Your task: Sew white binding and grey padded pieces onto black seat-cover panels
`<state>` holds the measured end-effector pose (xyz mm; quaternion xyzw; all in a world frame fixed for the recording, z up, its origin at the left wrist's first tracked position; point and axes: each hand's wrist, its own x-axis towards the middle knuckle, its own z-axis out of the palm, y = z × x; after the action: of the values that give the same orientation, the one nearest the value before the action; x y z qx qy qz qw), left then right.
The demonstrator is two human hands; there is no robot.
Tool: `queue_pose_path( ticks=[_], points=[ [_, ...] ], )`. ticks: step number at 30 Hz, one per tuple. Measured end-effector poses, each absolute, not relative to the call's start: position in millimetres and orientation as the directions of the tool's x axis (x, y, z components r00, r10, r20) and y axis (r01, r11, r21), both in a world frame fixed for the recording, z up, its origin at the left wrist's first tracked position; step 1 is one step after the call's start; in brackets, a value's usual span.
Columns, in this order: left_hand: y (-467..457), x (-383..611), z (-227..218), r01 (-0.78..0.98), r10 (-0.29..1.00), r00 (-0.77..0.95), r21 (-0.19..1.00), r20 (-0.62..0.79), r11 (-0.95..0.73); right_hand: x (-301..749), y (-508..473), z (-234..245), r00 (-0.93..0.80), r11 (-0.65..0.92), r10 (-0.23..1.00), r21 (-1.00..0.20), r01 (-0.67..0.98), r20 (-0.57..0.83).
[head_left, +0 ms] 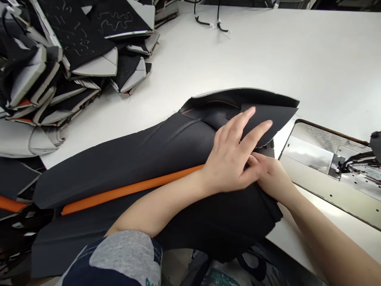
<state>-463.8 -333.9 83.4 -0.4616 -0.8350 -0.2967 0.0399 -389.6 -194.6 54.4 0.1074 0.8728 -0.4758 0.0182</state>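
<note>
Cover (98,159) appears stitched with its orange strip (133,185) in, far-right flap (281,117) yet loose; left hand (230,155) splayed, right hand's (274,174) grip unclear

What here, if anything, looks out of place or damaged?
The heap of padded pieces at the upper left looks untidy: they overlap at odd angles, and pale squiggles cross the black panels on top. The dark stitched cover shows no obvious tear, though the left hand and right hand hide part of it.
</note>
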Motion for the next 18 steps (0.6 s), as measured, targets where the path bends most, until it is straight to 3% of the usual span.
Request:
queue_pose_path(
  ticks=[4, 6, 8, 10, 12, 15, 18],
  points=[
    [-369, -446, 60, 0.837, 0.840, -0.526, 0.256, 0.134, 0.484, -388, -188, 55, -0.956, 0.137, 0.208, -0.961, 0.239, -0.208],
    [-376, -443, 50, 0.819, 0.829, -0.557, 0.198, 0.051, 0.538, -389, -184, 55, -0.938, -0.094, 0.210, -0.961, 0.261, -0.275],
    [-378, -444, 46, 0.805, 0.816, -0.578, 0.183, 0.030, 0.564, -388, -180, 57, -0.925, -0.129, 0.223, -0.950, 0.285, -0.308],
    [-374, -446, 46, 0.810, 0.818, -0.573, 0.182, 0.047, 0.557, -385, -178, 60, -0.926, 0.084, 0.256, -0.948, 0.307, -0.277],
    [-365, -452, 48, 0.822, 0.828, -0.558, 0.175, 0.058, 0.541, -379, -174, 65, -0.946, 0.398, 0.267, -0.873, 0.281, -0.183],
    [-339, -466, 47, 0.825, 0.829, -0.557, 0.157, 0.057, 0.543, -365, -165, 68, -0.970, 0.788, 0.244, -0.578, 0.213, -0.025],
    [-296, -480, 43, 0.815, 0.815, -0.573, 0.166, 0.089, 0.555, -350, -152, 64, -0.962, 0.951, 0.261, -0.196, 0.241, 0.086]
  ],
)
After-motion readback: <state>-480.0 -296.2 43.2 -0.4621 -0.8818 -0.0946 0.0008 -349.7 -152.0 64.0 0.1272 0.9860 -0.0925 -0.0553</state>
